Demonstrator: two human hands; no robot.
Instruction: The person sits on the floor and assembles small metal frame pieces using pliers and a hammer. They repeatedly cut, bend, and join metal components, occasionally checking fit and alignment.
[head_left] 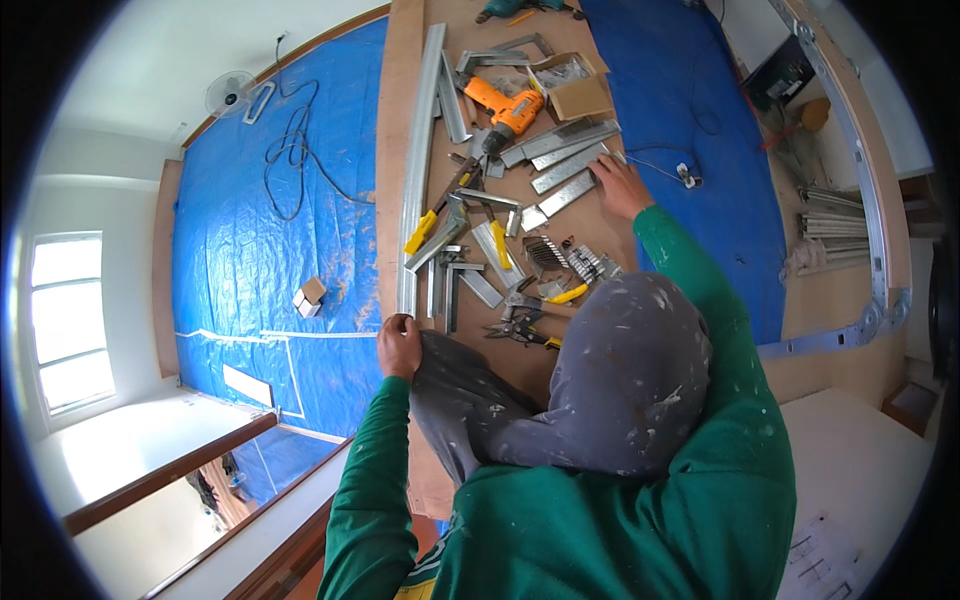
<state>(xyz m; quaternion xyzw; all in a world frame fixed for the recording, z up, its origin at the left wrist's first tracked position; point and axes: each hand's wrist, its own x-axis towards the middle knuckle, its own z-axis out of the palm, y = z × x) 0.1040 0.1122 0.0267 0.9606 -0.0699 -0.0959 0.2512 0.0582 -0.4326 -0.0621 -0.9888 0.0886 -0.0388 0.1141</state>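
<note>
Right hand (622,188) has its fingers at the ends of the metal strips (568,168), maybe just to steady them; can't tell if they're gripping. Left hand (400,348) is curled by the long rail's (420,170) near end, grip unclear. Drill (512,110) lies left of the right fingers, probably for easy reach.

From here I see several short silver metal strips (568,168) lying slanted, close together, just right of upper centre. A long silver channel (420,170) runs lengthwise, left of centre, slightly tilted.
</note>
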